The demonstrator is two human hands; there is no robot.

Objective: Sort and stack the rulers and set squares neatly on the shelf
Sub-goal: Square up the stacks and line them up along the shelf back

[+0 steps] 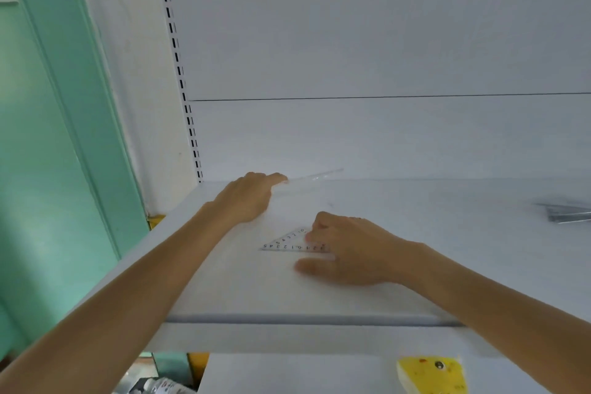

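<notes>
On the white shelf (224,291) lies a clear set square (284,244) with black numbers. My right hand (348,253) covers its right corner, fingers curled on it and thumb stretched out along the shelf below it. My left hand (248,198) reaches toward the back of the shelf and holds the near end of a clear ruler (315,176), which slants up to the right along the back wall. How the left fingers lie around the ruler is hidden.
More clear and grey rulers (566,213) lie at the far right of the shelf. A slotted upright (182,83) runs up the back left corner. A green wall (48,137) stands left. A yellow item (431,371) sits on the shelf below.
</notes>
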